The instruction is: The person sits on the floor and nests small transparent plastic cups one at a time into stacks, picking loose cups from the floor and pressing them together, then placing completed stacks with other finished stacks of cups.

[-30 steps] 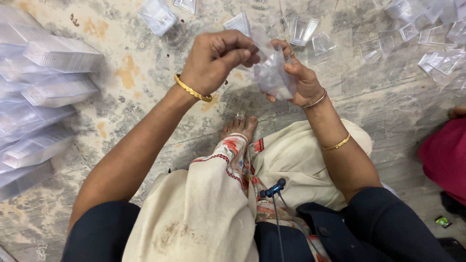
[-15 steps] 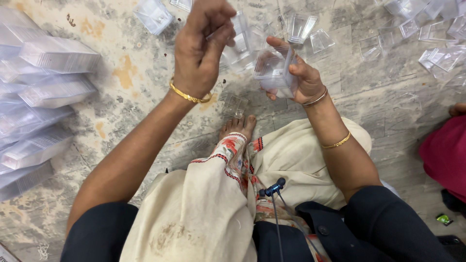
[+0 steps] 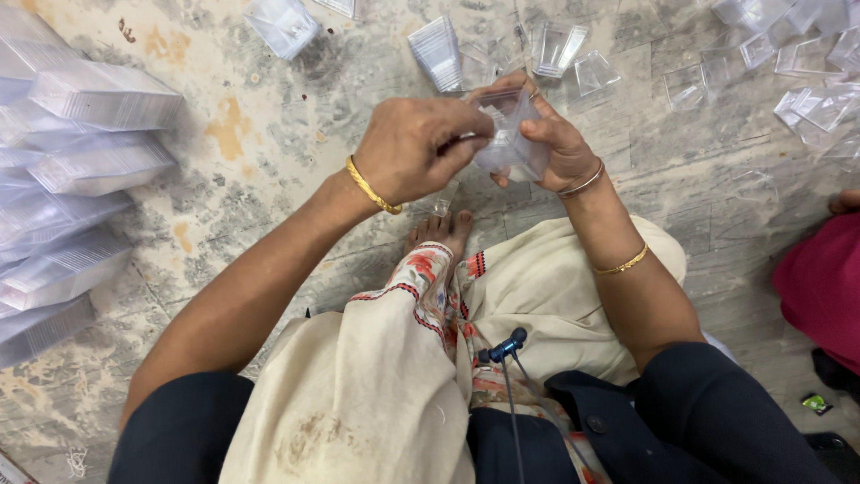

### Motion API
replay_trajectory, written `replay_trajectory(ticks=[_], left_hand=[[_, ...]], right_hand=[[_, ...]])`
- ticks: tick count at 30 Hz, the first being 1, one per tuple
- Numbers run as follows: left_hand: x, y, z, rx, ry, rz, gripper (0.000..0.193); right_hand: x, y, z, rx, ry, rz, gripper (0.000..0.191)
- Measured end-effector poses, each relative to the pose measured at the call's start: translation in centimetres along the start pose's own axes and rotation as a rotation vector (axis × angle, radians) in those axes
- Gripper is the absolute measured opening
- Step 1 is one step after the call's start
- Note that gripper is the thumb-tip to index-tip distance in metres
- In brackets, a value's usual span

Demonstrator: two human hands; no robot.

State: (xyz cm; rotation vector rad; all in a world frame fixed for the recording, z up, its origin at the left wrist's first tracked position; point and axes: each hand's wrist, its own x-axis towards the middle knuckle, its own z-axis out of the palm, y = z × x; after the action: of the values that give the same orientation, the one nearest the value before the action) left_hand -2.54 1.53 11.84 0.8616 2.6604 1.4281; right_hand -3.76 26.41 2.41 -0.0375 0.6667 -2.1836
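Observation:
I sit on a stone floor with my hands raised over my knees. My right hand (image 3: 560,143) grips a stack of small clear plastic trays (image 3: 509,134) from the right side. My left hand (image 3: 414,148) pinches the left edge of the same stack with thumb and forefinger. Both wrists wear gold bangles. Loose clear trays (image 3: 555,49) lie scattered on the floor just beyond my hands.
Long stacked rows of clear trays (image 3: 98,99) lie along the left. More loose trays (image 3: 806,54) litter the top right. A person in pink cloth (image 3: 824,287) sits at the right edge. My bare foot (image 3: 441,229) rests under my hands.
My left hand, lifted up toward the loose trays half a second ago, has come back down to the stack held in my right hand.

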Motion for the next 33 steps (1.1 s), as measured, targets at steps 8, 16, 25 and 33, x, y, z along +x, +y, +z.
replay_trajectory(ticks=[8,16,25,33], left_hand=[[0.3,-1.6,-1.8,-0.283,0.122,-0.349,0.007],[-1.8,-3.8,-1.1,-0.454,0.2,-0.397,0.009],[-4.2,3.7,-5.1,0.347,0.616,0.248,0.019],[-18.3,18.0,-17.2,1.254,0.367,0.54,0.017]], right_hand=[[0.1,-0.3,-0.3,0.129,-0.073,-0.026,0.053],[0.0,-0.2,-2.3,0.103,-0.076,-0.043,0.035],[-0.7,-1.1,-5.0,0.112,-0.071,-0.011,0.035],[-4.3,0.7,-0.6,-0.098,-0.131,0.022,0.034]])
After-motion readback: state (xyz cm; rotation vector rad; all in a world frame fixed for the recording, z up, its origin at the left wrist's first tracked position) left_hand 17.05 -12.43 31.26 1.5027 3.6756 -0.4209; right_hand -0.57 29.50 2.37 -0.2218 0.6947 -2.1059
